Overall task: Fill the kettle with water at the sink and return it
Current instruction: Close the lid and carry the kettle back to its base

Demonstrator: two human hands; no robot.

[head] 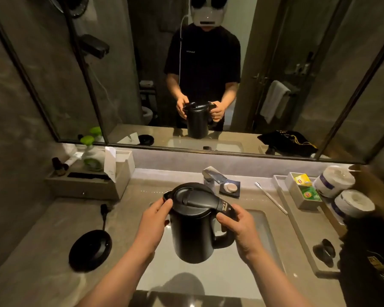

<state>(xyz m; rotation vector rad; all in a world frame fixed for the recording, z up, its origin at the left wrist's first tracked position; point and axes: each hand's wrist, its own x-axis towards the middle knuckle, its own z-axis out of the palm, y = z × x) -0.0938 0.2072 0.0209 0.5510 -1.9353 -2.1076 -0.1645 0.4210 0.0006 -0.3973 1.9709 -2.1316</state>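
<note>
Dim bathroom w/ a wide mirror (208, 63) over a grey-beige stone counter (42, 251); white rectangular sink (208, 278) set in the middle, chrome faucet (212, 176) at the far edge. Left on the counter – round black kettle base (89, 250) w/ its cord. Far left, a green-capped soap bottle (91, 156); right, tea bags (306, 187) in a tray and two toilet rolls (341, 193). Black electric kettle (194, 227) is held in the air above the sink, lid shut. Left hand (152, 227) wraps the body near the spout; right hand (239, 231) is closed round the handle.
</note>
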